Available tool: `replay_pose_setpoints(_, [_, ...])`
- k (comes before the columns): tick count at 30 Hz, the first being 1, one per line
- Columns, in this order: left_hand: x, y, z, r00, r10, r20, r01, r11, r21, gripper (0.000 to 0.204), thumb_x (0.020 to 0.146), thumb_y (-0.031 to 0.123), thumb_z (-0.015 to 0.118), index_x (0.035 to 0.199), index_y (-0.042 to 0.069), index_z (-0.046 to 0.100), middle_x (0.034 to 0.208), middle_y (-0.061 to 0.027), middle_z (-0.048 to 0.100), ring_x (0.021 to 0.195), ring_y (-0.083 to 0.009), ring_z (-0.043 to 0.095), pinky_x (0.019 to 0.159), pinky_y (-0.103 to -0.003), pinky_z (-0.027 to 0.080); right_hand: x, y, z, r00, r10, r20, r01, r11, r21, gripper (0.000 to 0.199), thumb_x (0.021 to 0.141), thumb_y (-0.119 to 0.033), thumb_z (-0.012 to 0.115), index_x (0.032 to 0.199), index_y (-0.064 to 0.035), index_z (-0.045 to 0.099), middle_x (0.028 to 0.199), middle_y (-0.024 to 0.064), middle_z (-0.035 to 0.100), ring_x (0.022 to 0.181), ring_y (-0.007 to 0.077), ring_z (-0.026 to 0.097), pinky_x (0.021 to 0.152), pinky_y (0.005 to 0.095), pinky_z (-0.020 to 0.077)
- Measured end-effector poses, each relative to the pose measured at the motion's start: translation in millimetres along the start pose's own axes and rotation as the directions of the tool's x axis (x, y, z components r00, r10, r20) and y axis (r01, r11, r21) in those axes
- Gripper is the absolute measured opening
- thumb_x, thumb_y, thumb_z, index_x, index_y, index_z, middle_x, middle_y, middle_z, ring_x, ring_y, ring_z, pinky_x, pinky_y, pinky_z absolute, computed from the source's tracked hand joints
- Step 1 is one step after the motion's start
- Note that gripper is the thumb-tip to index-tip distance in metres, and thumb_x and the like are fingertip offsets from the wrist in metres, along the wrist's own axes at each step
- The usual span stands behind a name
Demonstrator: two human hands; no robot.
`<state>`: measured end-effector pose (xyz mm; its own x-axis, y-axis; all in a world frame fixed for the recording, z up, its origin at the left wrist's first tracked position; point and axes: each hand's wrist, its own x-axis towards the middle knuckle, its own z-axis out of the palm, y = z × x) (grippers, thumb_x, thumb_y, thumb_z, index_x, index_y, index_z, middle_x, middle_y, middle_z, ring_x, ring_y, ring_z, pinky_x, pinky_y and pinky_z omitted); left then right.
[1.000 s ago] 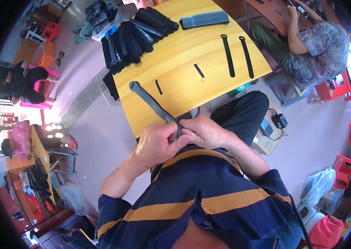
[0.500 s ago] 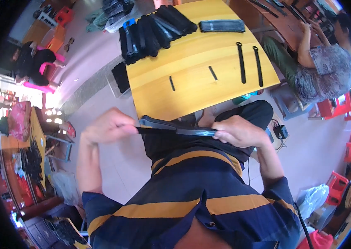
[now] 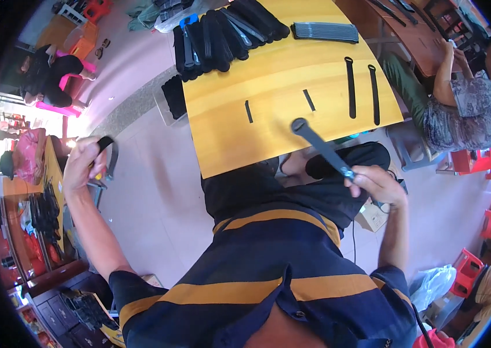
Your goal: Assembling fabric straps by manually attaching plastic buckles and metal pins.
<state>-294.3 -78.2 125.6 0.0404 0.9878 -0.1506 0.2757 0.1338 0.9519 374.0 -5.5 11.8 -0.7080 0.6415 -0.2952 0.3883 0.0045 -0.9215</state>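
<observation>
My left hand (image 3: 86,162) is raised off to the left, its fingers closed on a short black strap (image 3: 112,158) that curls out of the fist. A small yellow bit shows by those fingers, too small to name. In front of the table's near edge, my right hand (image 3: 378,184) pinches the lower end of a long flat black strap (image 3: 324,146). That strap slants up and left to a rounded tip over the yellow table (image 3: 222,139). On the tabletop lie two long straps with looped ends (image 3: 351,87) and two short black strips (image 3: 249,111).
Bundled black straps (image 3: 216,43) cover the far left of the table, with a neat strap stack (image 3: 325,32) to their right. A bin of black pieces (image 3: 173,98) stands beside the table's left edge. Another person (image 3: 466,104) sits at a brown table on the right.
My hands have moved apart, the left one outward and up, the right one slightly right. The black strap material that stretched between them is now two separate pieces, one in each hand.
</observation>
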Motion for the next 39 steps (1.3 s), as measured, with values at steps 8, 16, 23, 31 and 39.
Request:
replay_pose_setpoints(8, [126, 92, 161, 0.860, 0.065, 0.506, -0.143, 0.983, 0.118, 0.038, 0.108, 0.031, 0.053, 0.078, 0.008, 0.056, 0.064, 0.0033, 0.051, 0.049, -0.0004, 0.038, 0.045, -0.021, 0.029, 56, 30, 60, 0.993, -0.108, 0.053, 0.108, 0.994, 0.006, 0.030, 0.110, -0.025, 0.047, 0.105, -0.0019, 0.066, 0.077, 0.0071, 0.069, 0.075, 0.0202, 0.070, 0.073, 0.0339, 0.0555])
replay_pose_setpoints(16, [233, 128, 280, 0.762, 0.185, 0.621, -0.326, 0.938, 0.119, 0.038, 0.108, 0.035, 0.053, 0.080, 0.009, 0.056, 0.066, 0.0039, 0.053, 0.048, -0.0007, 0.038, 0.043, -0.020, 0.026, 49, 35, 74, 0.988, -0.153, 0.022, 0.153, 0.988, 0.005, 0.030, 0.111, -0.025, 0.046, 0.105, -0.0020, 0.064, 0.077, 0.0051, 0.069, 0.075, 0.0191, 0.069, 0.073, 0.0321, 0.0544])
replay_pose_setpoints(23, [296, 13, 283, 0.808, -0.152, 0.569, 0.036, 0.977, 0.210, 0.032, 0.105, 0.033, 0.055, 0.084, 0.010, 0.061, 0.065, 0.0023, 0.059, 0.044, -0.0033, 0.042, 0.040, -0.021, 0.031, 44, 47, 76, 0.986, -0.168, 0.003, 0.168, 0.985, 0.028, 0.030, 0.110, -0.025, 0.047, 0.103, -0.0023, 0.066, 0.079, 0.0070, 0.069, 0.075, 0.0221, 0.069, 0.074, 0.0349, 0.0549])
replay_pose_setpoints(31, [318, -41, 282, 0.883, -0.349, 0.315, 0.155, 0.849, 0.506, 0.037, 0.099, 0.039, 0.060, 0.077, 0.009, 0.062, 0.062, -0.0027, 0.061, 0.048, -0.0127, 0.053, 0.042, -0.030, 0.040, 53, 42, 76, 0.982, -0.186, 0.017, 0.185, 0.981, 0.064, 0.030, 0.110, -0.025, 0.047, 0.105, -0.0021, 0.066, 0.077, 0.0071, 0.069, 0.075, 0.0221, 0.069, 0.074, 0.0346, 0.0549])
replay_pose_setpoints(39, [299, -17, 291, 0.998, -0.054, 0.043, -0.011, 0.483, 0.876, 0.047, 0.093, 0.050, 0.063, 0.089, 0.004, 0.070, 0.098, -0.0185, 0.075, 0.100, -0.0398, 0.071, 0.085, -0.052, 0.055, 59, 32, 78, 0.980, -0.197, 0.034, 0.194, 0.979, 0.063, 0.029, 0.110, -0.025, 0.048, 0.104, -0.0023, 0.065, 0.078, 0.0064, 0.069, 0.076, 0.0215, 0.069, 0.074, 0.0339, 0.0548])
